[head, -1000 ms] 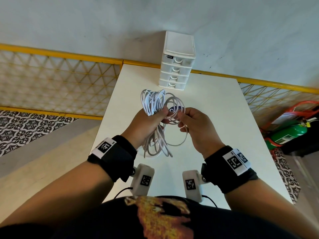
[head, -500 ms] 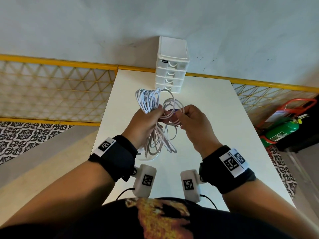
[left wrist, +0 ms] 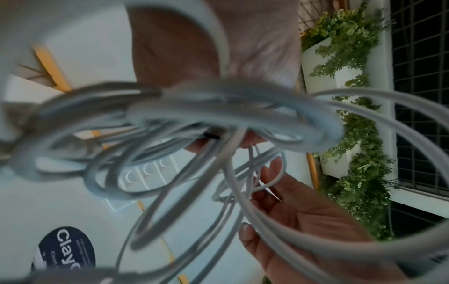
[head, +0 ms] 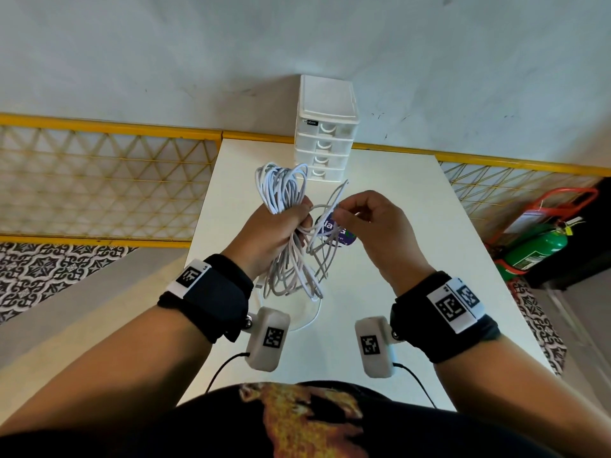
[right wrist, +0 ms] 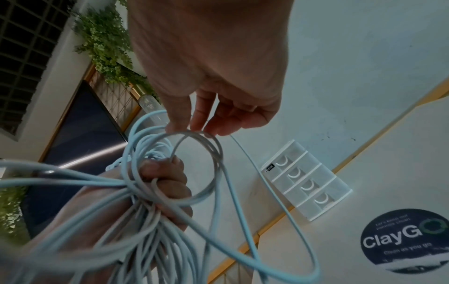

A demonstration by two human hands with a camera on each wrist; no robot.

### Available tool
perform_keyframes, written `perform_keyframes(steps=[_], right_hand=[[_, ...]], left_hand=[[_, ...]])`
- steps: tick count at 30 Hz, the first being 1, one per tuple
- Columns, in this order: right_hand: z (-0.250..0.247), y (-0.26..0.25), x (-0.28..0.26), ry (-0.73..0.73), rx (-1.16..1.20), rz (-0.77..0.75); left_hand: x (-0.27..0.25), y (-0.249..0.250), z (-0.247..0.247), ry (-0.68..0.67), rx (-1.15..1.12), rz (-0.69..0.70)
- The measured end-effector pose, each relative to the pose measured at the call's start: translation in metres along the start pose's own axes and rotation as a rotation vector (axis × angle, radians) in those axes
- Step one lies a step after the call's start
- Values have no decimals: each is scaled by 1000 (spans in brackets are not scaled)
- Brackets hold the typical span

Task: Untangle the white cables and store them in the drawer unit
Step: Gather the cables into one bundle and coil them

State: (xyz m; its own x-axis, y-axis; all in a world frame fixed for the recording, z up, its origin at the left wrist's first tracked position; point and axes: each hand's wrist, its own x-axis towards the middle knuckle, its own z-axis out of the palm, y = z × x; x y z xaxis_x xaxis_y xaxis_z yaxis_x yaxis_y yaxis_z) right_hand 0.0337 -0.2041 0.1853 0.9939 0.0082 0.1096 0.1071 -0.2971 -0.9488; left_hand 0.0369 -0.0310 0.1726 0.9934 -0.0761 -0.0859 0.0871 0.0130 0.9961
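My left hand (head: 281, 229) grips a thick tangled bundle of white cables (head: 283, 193) above the white table (head: 413, 259); loops stick up past the fist and more hang below it. My right hand (head: 363, 219) pinches a thin looped cable (head: 325, 223) at the bundle's right side, fingertips (right wrist: 194, 124) on the top of the loop (right wrist: 209, 173). The white drawer unit (head: 325, 127) with several shut drawers stands at the table's far edge against the wall, also visible in the right wrist view (right wrist: 306, 184). Blurred cables (left wrist: 218, 119) fill the left wrist view.
A round dark sticker (head: 337, 231) lies on the table under the hands. A yellow lattice railing (head: 99, 180) runs along both sides of the table. A green fire extinguisher (head: 535, 249) stands at the right, on the floor. One cable strand (head: 304, 322) rests on the table near me.
My right hand has drawn the thin loop a little to the right, away from the bundle, opening a gap. The left hand keeps its grip on the bundle.
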Motion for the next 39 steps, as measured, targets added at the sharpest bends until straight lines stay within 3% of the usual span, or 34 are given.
perform_keyframes(steps=[4, 8, 11, 16, 20, 22, 24, 26, 27, 33, 36, 39], right_hand=[[4, 2, 4, -32, -180, -20], [-12, -3, 7, 48, -330, -89], [-27, -1, 13, 83, -301, -36], [-23, -3, 13, 114, -342, -87], [-35, -2, 26, 209, -429, 14], [-56, 4, 34, 312, -158, 171], [-79, 11, 36, 349, 394, 297], [-99, 17, 31, 350, 880, 308], [-106, 20, 28, 324, 995, 271], [-125, 37, 23, 131, 1000, 81], [-112, 30, 23, -73, 963, 75], [-89, 10, 24, -250, 806, 60]], left_hand=[[0, 1, 2, -6, 30, -11], [9, -2, -17, 102, -161, 2], [14, -4, -32, 177, -259, -14], [19, -15, -23, 146, -65, -47], [27, -17, -23, 271, -66, -49], [33, -21, -37, 358, -189, -64], [39, -26, -52, 419, -244, -77], [43, -31, -60, 456, -237, -96], [45, -34, -62, 463, -239, -105], [48, -35, -54, 433, -350, -96], [43, -28, -47, 258, -460, -27], [41, -25, -28, 106, -410, -3]])
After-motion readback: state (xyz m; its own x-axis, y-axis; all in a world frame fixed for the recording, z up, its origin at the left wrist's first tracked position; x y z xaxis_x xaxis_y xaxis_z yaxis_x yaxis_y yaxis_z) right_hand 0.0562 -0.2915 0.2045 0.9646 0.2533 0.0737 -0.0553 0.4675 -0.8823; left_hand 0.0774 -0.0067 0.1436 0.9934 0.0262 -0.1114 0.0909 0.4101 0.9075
